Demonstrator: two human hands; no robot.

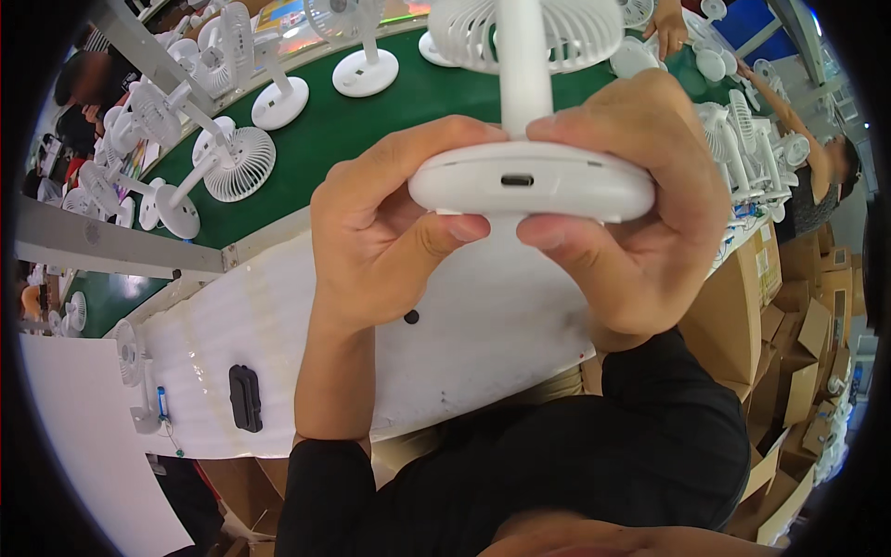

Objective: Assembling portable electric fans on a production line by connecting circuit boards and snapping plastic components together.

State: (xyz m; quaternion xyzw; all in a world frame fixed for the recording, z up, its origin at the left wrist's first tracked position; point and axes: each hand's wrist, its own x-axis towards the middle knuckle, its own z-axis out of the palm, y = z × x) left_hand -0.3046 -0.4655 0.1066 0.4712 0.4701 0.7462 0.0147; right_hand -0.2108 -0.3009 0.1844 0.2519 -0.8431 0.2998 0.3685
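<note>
A white desk fan (585,190) is held up before me, its round base toward me and its pole and grille pointing away. A small dark oval port shows in the middle of the base's rim. My left hand (376,223) is closed round the left side of the base, thumb at the underside and fingers over the opposite face. On the right side, my right hand (664,200) grips the base the same way. Both thumbs lie just below the port, with a gap between them. The far part of the fan's head is cut off by the top edge.
White padded sheeting covers the worktable (204,334), with a black oblong case (245,397) and a small black disc (412,317) on it. Beyond runs a green belt (311,139) bearing several white fans. A grey metal bar (111,246) crosses at left. Cardboard boxes (729,316) stand right; people work nearby.
</note>
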